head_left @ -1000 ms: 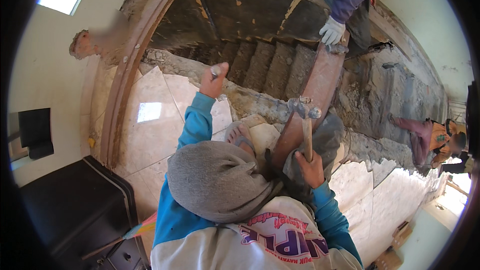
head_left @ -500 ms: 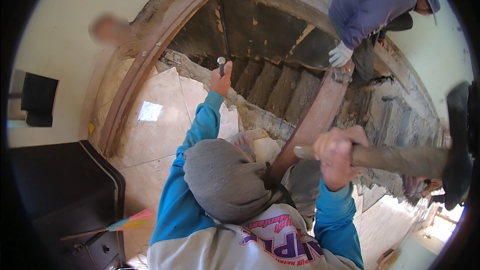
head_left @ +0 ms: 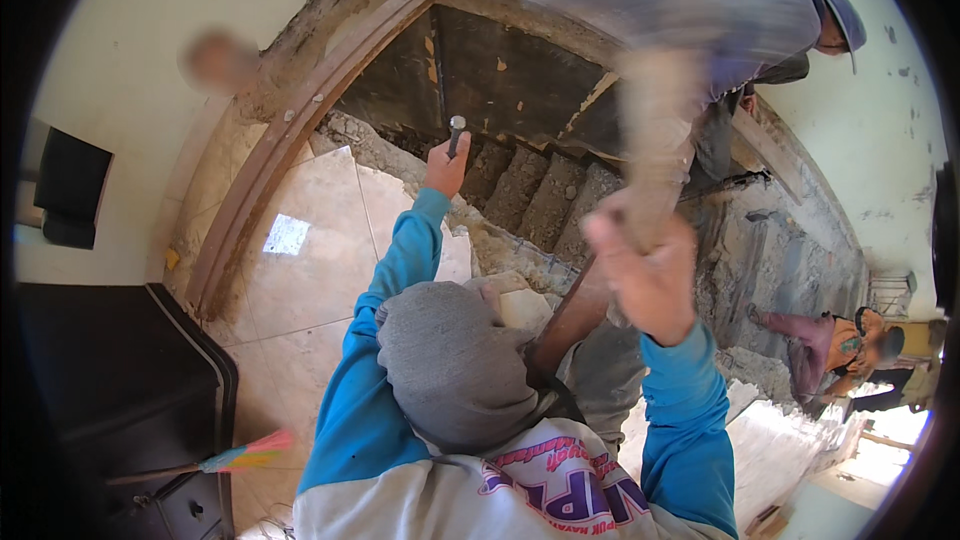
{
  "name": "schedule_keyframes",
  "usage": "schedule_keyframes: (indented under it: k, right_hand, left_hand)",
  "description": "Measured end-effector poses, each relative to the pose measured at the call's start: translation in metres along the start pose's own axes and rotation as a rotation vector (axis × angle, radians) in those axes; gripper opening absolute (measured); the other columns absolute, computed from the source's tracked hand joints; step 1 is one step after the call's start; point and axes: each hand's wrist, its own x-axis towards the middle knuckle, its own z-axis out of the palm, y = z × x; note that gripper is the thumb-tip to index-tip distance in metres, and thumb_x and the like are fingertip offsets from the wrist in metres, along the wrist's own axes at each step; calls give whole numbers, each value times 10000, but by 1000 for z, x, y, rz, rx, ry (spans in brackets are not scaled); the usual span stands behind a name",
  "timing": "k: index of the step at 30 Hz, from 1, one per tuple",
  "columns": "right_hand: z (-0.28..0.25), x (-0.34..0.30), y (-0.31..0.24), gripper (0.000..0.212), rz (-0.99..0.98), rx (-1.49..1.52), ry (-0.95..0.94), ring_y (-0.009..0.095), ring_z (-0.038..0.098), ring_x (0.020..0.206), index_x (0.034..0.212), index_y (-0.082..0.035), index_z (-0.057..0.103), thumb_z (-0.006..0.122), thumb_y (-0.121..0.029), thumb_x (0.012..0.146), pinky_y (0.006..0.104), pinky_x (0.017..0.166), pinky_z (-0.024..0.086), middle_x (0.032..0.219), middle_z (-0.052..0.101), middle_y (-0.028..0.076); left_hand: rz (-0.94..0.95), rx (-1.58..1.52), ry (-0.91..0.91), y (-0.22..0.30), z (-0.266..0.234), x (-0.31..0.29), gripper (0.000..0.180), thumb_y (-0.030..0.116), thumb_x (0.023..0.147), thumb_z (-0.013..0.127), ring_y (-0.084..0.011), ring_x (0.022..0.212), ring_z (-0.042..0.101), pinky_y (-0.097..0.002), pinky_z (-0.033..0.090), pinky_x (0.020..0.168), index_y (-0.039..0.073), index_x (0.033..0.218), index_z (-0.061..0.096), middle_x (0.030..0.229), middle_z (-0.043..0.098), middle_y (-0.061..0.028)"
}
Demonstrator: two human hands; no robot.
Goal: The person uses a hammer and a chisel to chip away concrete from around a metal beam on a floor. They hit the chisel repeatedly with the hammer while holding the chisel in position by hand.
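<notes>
My left hand (head_left: 448, 168) is closed around a metal chisel (head_left: 457, 130), its round struck end showing above the fist. The chisel's lower end is hidden by the hand. Just beyond lies the rough broken edge of the concrete floor slab (head_left: 400, 143), beside the stairwell. My right hand (head_left: 648, 265) is wrapped round the wooden handle of a sledgehammer (head_left: 665, 105). The handle stands up and away from me, and the dark hammer head is smeared by motion at the upper middle, overlapping a co-worker in the picture. Both sleeves are blue.
Debris-covered steps (head_left: 540, 200) go down past a dark wall panel (head_left: 510, 70). A co-worker (head_left: 765, 25) in a brimmed hat bends at the upper right; another person (head_left: 840, 345) is lower right. A wooden beam (head_left: 575, 315) crosses near my legs. A black cabinet (head_left: 130, 390) stands left.
My right hand has swung the sledgehammer from pointing right to pointing up and away. My left hand with the chisel has shifted slightly right in view. The far-right person shows more fully.
</notes>
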Motion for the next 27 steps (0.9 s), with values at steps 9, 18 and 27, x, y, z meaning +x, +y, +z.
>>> schedule_keyframes:
  k: [9, 18, 27]
  right_hand:
    - [25, 20, 89, 317, 439, -140, -369, 127, 515, 603, 819, 39, 577, 633, -271, 858, 322, 560, 427, 627, 540, 62]
    - [8, 13, -10, 217, 44, 7, -8, 52, 438, 603, 817, -53, 589, 660, -253, 865, 247, 536, 381, 640, 497, -22]
    - [35, 24, 124, 300, 170, -440, -262, 148, 569, 593, 810, 55, 569, 628, -236, 856, 336, 539, 452, 641, 557, 105]
  left_hand:
    - [116, -106, 107, 5, 9, 0, 435, 350, 910, 541, -99, 556, 348, -344, 312, 485, 6, 649, 493, 531, 409, -23]
    - [-39, -93, -40, -7, -15, -9, 469, 393, 911, 552, -85, 552, 343, -320, 281, 487, 34, 625, 450, 543, 384, 18]
    - [-8, -160, -7, -10, -10, -13, 477, 419, 918, 524, -87, 567, 341, -323, 289, 502, 48, 625, 459, 563, 380, 32]
